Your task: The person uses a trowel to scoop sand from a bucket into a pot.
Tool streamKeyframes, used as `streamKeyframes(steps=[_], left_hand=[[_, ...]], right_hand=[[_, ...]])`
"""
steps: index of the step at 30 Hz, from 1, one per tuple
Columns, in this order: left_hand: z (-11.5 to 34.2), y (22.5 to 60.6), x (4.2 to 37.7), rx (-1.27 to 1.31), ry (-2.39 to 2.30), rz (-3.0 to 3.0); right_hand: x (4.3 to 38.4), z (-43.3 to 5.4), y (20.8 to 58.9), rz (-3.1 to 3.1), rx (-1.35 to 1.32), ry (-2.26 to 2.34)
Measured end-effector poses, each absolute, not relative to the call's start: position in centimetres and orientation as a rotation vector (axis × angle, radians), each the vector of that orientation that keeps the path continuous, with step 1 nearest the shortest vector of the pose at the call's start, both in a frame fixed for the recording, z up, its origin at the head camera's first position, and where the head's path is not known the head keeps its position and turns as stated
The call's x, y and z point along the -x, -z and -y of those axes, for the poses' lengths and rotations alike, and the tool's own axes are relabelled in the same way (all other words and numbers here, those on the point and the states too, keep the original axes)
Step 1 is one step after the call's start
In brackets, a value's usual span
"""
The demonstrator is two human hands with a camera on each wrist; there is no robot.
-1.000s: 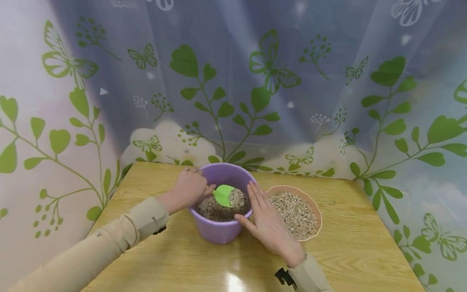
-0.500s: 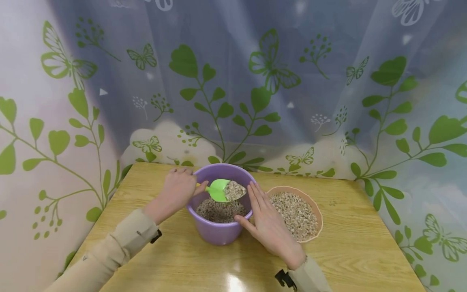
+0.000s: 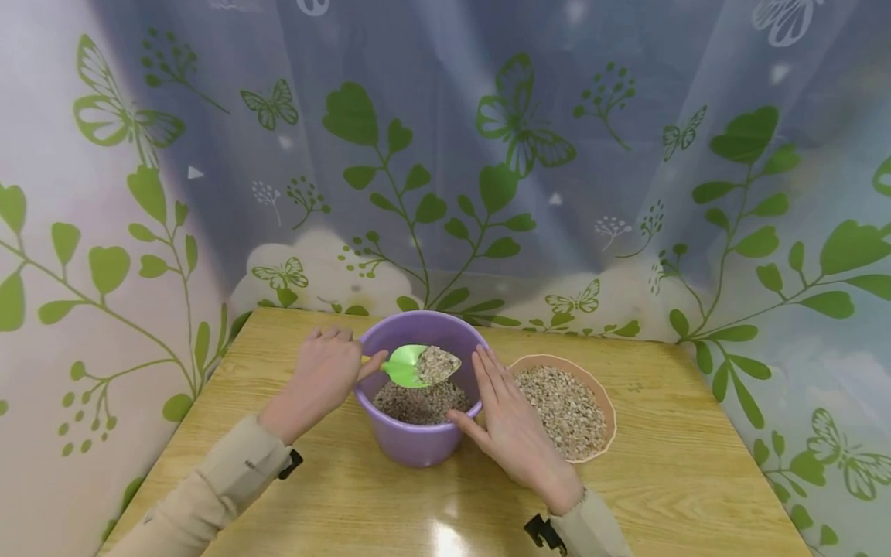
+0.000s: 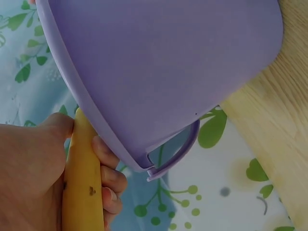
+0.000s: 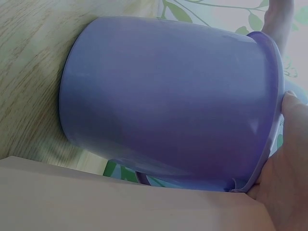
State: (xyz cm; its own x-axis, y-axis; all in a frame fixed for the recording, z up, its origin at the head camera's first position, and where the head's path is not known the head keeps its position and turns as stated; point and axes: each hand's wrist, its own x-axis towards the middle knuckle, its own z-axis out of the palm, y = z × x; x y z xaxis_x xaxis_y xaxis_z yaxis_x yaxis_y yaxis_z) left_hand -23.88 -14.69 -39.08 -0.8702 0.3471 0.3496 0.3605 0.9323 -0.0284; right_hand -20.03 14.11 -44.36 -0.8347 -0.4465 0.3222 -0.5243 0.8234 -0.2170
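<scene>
A purple bucket (image 3: 418, 445) stands on the table, partly filled with a grey-brown grainy mix (image 3: 421, 404). My left hand (image 3: 316, 379) grips the yellow handle (image 4: 83, 178) of a small trowel at the left side of the bucket's rim. Its green blade (image 3: 404, 365) hangs over the bucket's mouth, level and heaped with pale grit (image 3: 437, 363). Along the right rim lies my right hand (image 3: 518, 433), its fingers straight and its thumb on the near rim. In the right wrist view that thumb (image 5: 291, 103) touches the bucket's rim.
Right of the bucket, a peach-coloured bowl (image 3: 550, 360) full of pale grit sits partly behind my right hand. The wooden table (image 3: 682, 480) ends at a patterned curtain (image 3: 431, 155) at the back and sides. A loop handle (image 4: 185, 149) juts from the bucket.
My left hand has drawn back to the left with the loaded trowel, which has risen from the mix in the bucket. My right hand stays on the rim.
</scene>
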Motion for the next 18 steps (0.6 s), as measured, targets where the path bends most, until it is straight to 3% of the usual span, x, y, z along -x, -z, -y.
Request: streamKeyframes(steps=[18], left_hand=[[14.88, 39.37, 23.95, 0.532, 0.062, 2.659]], right_hand=[[19.90, -14.05, 44.06, 2.773, -0.735, -0.475]])
